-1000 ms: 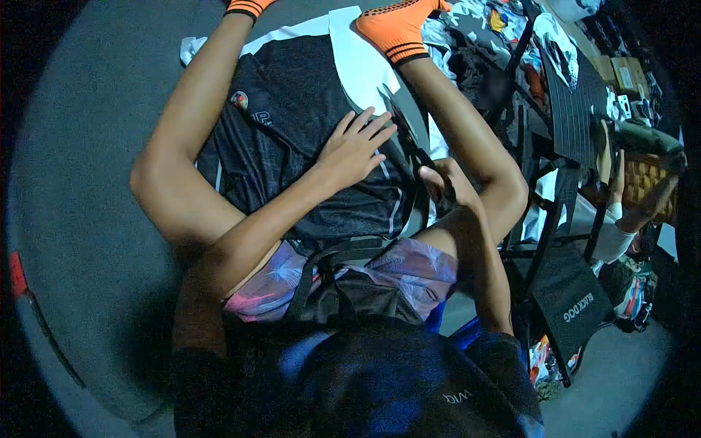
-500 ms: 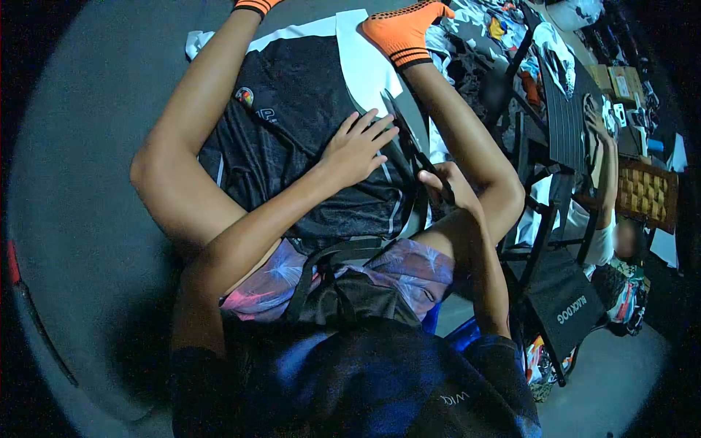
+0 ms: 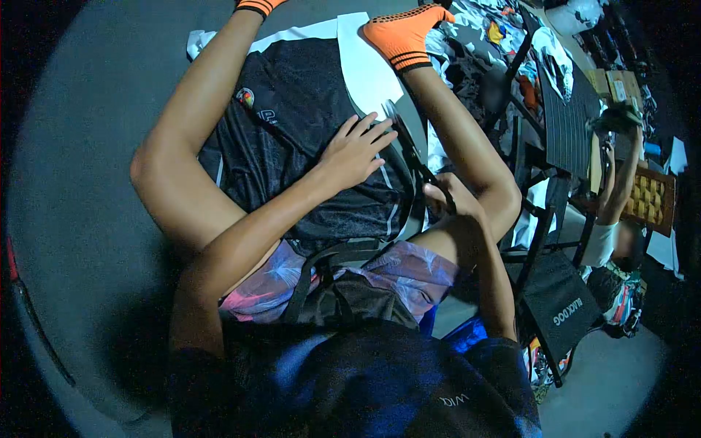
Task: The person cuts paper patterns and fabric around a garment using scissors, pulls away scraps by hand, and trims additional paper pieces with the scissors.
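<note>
A black garment with a small badge and lettering lies spread between my legs. My left hand rests flat on it, fingers spread toward the upper right. In my right hand is a pair of black-handled scissors. Their blades point up and left, along the garment's right edge and close to my left fingertips. Beyond the blade tips lies white material, partly under the garment; whether it is paper or cloth I cannot tell.
At the upper right is a heap of mixed cloth pieces. A black folding chair stands at my right beside a slatted dark table. Another person sits there, holding up something dark. A thin dark rod lies on the left floor.
My right hand and the scissors have shifted slightly down and right. My left hand stays in place. The other person has lifted a dark item over the table.
</note>
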Demonstrator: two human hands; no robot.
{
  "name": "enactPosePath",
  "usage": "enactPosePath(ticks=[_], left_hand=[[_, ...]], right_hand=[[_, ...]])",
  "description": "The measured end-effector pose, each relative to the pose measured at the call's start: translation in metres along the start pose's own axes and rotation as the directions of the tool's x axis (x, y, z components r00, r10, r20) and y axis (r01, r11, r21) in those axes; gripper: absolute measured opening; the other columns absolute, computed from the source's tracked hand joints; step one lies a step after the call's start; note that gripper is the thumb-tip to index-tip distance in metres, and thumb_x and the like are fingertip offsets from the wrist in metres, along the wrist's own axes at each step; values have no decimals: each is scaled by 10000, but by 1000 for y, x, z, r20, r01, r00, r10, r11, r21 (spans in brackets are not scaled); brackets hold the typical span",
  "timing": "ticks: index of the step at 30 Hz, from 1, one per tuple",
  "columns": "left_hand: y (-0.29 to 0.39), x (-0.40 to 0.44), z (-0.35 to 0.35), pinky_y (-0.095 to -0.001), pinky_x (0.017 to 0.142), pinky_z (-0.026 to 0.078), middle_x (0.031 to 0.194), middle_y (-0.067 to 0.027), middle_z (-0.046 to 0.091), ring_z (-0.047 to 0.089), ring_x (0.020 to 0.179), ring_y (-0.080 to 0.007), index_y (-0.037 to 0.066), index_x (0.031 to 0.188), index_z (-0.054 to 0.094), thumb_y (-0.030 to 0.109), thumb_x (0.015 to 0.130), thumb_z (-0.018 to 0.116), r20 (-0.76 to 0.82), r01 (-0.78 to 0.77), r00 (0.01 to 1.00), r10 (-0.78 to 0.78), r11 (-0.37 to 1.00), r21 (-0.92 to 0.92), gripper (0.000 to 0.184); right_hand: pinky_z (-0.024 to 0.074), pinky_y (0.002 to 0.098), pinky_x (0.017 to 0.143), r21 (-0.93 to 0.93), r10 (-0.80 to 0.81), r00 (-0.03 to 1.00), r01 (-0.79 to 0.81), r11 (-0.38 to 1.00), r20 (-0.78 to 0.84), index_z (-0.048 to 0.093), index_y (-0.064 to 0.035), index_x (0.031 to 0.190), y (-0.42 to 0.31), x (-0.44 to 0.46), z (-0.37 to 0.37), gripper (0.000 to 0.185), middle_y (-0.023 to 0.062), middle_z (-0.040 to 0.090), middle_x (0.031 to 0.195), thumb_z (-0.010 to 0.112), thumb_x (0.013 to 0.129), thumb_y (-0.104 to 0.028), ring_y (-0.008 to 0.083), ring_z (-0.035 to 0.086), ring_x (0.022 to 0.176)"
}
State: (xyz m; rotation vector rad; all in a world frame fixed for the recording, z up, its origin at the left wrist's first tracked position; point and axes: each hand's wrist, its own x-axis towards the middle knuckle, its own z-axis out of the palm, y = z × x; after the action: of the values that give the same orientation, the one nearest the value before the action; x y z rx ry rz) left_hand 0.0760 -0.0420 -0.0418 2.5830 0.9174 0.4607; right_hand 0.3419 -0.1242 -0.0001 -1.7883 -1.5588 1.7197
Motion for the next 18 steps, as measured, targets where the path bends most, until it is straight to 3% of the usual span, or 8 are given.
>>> enactPosePath(ticks=[3,8,12,16,18], left_hand=[[-1,-1,0,-486,1112,251,1478,-55,339,284,1373,-292,151,1385,414,266,862,607,-7,-7,1000,7,1000,-11,569],[-1,-2,-1,-486,1112,249,1478,-54,341,278,1376,-289,155,1384,418,265,858,612,0,-2,1000,2,1000,-10,571],[1,-1,0,-489,1110,249,1476,-54,343,276,1377,-289,158,1384,420,264,854,617,13,4,1000,-4,1000,-20,575],[-3,-2,-1,-491,1109,250,1473,-55,346,278,1376,-290,158,1382,422,262,850,623,3,2,1000,-2,1000,-22,578],[-1,-2,1,-490,1109,250,1473,-55,346,279,1375,-292,158,1382,423,261,848,625,10,1,1000,-1,1000,-23,580]], right_hand=[[327,269,415,-16,9,999,-10,1000,-45,536,-26,606,-4,14,1,593,23,481,492,570,882,-551,135,460,428],[350,273,427,37,33,999,-31,999,-30,527,-27,579,-21,22,2,595,26,482,480,587,877,-539,139,478,440],[364,278,426,-56,-103,977,94,994,-185,515,-26,557,-37,15,11,594,33,481,468,610,870,-521,145,488,435],[379,283,441,-41,-16,993,12,999,-113,520,-17,567,-36,-2,8,577,39,491,479,629,866,-498,150,501,445],[385,283,491,-9,45,998,-46,999,-35,590,6,702,-25,-5,5,509,33,539,580,655,852,-477,131,501,522]])
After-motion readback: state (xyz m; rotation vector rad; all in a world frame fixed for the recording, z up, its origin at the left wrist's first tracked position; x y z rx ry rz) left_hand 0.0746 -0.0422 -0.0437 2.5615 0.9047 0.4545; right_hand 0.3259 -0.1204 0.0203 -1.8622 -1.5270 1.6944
